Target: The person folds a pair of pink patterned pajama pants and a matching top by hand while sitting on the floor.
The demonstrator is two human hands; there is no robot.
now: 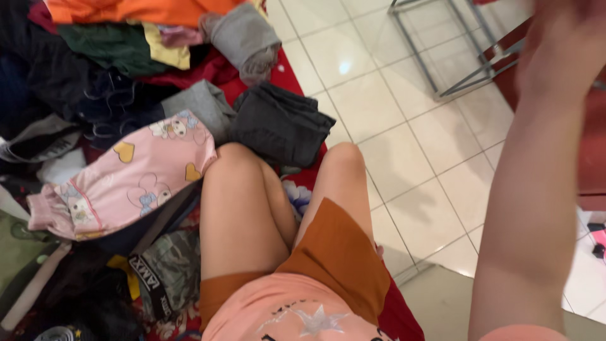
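My right arm rises along the right side of the view, and my right hand (558, 47) is blurred near the top right corner, above the floor; its fingers cannot be made out. My left hand is out of view. I sit on a red sheet (404, 322) with my bare knees (284, 164) pointing forward. A folded dark grey garment (281, 123) lies just beyond my knees. To their left lies a pink garment with cartoon prints (126, 180).
A heap of clothes fills the left: a grey roll (246, 38), an orange piece (139, 9), dark green and black pieces, a camouflage garment (167, 265). White floor tiles (404, 139) lie to the right, with a metal frame (442, 57) and a dark red piece of furniture (593, 139).
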